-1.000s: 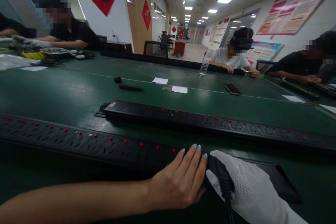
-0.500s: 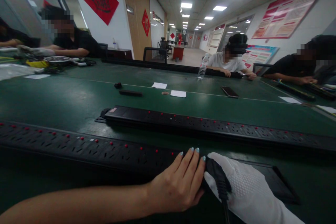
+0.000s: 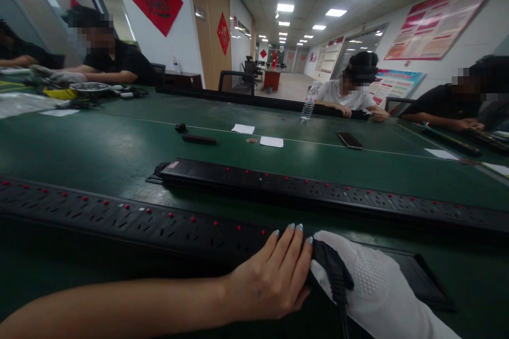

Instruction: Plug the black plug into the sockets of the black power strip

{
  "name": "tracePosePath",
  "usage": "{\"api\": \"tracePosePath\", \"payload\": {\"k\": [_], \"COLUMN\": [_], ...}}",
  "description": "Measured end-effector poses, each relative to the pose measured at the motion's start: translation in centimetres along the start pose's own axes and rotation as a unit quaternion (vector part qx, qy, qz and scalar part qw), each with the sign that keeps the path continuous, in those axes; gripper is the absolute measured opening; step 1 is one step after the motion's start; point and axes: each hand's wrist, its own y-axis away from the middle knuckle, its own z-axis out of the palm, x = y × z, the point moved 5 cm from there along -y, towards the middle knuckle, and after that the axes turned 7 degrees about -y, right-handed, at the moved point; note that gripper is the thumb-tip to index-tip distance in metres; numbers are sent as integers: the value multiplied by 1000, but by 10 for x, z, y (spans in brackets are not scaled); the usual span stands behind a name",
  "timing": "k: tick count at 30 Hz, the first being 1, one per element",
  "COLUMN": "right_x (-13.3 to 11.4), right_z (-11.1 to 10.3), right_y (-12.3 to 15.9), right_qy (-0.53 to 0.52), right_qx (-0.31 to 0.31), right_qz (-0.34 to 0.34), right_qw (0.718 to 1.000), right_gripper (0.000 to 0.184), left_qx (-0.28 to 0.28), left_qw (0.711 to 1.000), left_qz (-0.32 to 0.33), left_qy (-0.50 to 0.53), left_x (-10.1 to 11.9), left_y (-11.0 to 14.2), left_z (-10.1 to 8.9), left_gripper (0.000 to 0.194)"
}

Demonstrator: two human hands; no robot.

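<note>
In the head view, we found the bare left hand (image 3: 270, 282) laid flat, unclenched, on the near power strip (image 3: 159, 228), which ran leftward from it along the desk (image 3: 99, 135). We observed the gloved right hand (image 3: 369, 275) grasping a black plug (image 3: 332, 266) just beside the left hand. A second power strip (image 3: 318, 190) lay beyond both.

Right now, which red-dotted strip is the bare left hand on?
The nearer strip, running in from the picture's left; the left hand lies on it; the farther strip lies beyond it.

near power strip (image 3: 181, 233): black, red-dotted (one tidy row) | cord (image 3: 339, 288): black | glove (image 3: 374, 275): white, dotted | tabletop (image 3: 103, 145): green
</note>
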Motion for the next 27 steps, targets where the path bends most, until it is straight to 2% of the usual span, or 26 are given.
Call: {"api": "tracePosePath", "payload": {"k": [8, 11, 14, 17, 20, 23, 24, 27], "right_x": [-1, -4, -9, -11, -9, -6, -4, 4], "right_z": [8, 7, 4, 1, 1, -3, -6, -19], "right_y": [-7, -17, -28, -36, -38, -35, -34, -33], "right_qy": [-13, -47, -71, -61, -37, -40, -51, -140], "right_qx": [36, 5, -39, -66, -75, -76, -67, -27], "right_qz": [-31, -39, -95, -118, -107, -96, -84, -18], "right_qw": [999, 998, 992, 989, 991, 992, 993, 990], "right_gripper": [27, 23, 21, 17, 21, 23, 23, 25], "left_qx": [-11, -18, -38, -105, -198, -276, -291, -310], "left_qw": [999, 998, 996, 986, 961, 916, 904, 892], "left_qz": [-35, -38, -41, -59, -92, -17, -10, -14], "left_qy": [22, 36, 65, 115, 170, 289, 314, 329], "left_x": [0, 3, 2, -13, -44, -64, -69, -77], "left_y": [-1, -2, -2, -1, 2, 2, 1, 0], "left_z": [2, 3, 0, -2, -2, 2, 4, 10], "left_gripper": [59, 59, 60, 60, 62, 71, 76, 83]}}
